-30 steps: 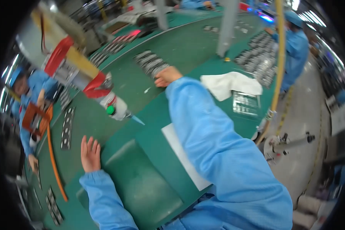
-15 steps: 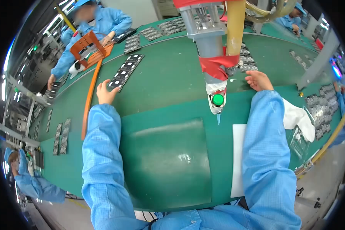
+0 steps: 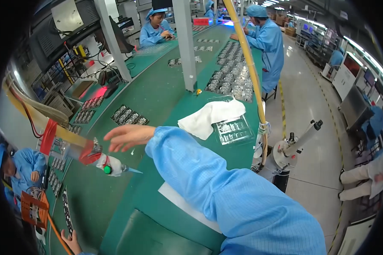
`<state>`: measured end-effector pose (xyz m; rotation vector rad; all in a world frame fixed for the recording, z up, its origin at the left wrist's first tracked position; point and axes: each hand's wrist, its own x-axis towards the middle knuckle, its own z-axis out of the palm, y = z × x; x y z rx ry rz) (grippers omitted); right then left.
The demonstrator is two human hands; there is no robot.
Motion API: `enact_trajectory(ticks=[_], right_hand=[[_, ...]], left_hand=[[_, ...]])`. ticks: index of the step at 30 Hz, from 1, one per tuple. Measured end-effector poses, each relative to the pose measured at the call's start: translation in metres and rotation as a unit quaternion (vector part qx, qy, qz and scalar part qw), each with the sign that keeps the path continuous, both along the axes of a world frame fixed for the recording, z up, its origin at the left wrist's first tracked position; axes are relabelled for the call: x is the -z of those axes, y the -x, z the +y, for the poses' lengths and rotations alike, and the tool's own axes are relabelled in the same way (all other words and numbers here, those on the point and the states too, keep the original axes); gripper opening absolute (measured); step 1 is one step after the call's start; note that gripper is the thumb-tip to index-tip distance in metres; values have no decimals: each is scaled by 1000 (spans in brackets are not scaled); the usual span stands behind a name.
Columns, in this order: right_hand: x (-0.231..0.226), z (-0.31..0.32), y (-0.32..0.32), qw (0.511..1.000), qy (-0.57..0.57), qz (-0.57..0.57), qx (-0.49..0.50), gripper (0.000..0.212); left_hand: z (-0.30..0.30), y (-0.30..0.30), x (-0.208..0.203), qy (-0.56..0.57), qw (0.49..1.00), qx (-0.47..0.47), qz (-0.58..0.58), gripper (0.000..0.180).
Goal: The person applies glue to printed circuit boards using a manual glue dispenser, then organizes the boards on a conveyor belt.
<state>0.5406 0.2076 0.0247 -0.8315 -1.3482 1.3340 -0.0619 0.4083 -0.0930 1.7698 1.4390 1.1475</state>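
At the lower left, my left hand (image 3: pixel 73 244) grips the near end of a long dark circuit board panel (image 3: pixel 67 210) between thumb and fingers. The panel looks narrow here, tilted with a dark shadow beside it. My right hand (image 3: pixel 131 137) reaches across the green bench with fingers stretched and nothing in them. Just beyond its fingers lies another circuit board panel (image 3: pixel 129 115). Left of and below the right hand hangs a dispenser nozzle (image 3: pixel 110 163), wrapped in white and red tape, with a green button and a blue tapered tip.
A white cloth (image 3: pixel 212 114) lies by a clear plastic tray (image 3: pixel 234 131). Rows of circuit boards (image 3: pixel 232 76) stand behind them. A grey post (image 3: pixel 185 46) and a yellow pole (image 3: pixel 247 55) rise at the bench. Co-workers sit or stand around it. An orange holder (image 3: pixel 32 208) is at far left.
The view has swung to the right. My right hand has opened and stretched toward the board panel beyond the nozzle. The panel at my left hand now looks tilted up rather than flat.
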Motion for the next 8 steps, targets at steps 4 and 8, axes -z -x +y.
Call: enact_trajectory(ticks=[4, 8], right_hand=[[-28, -19, 47, 985, -135, -47, -95, 50], [-22, 1, 119, 982, -74, -47, -167, 54]], left_hand=[[-139, -50, -51, 74, 995, -43, 43, 67], [-258, -36, -61, -26, 994, 60, 89, 83]])
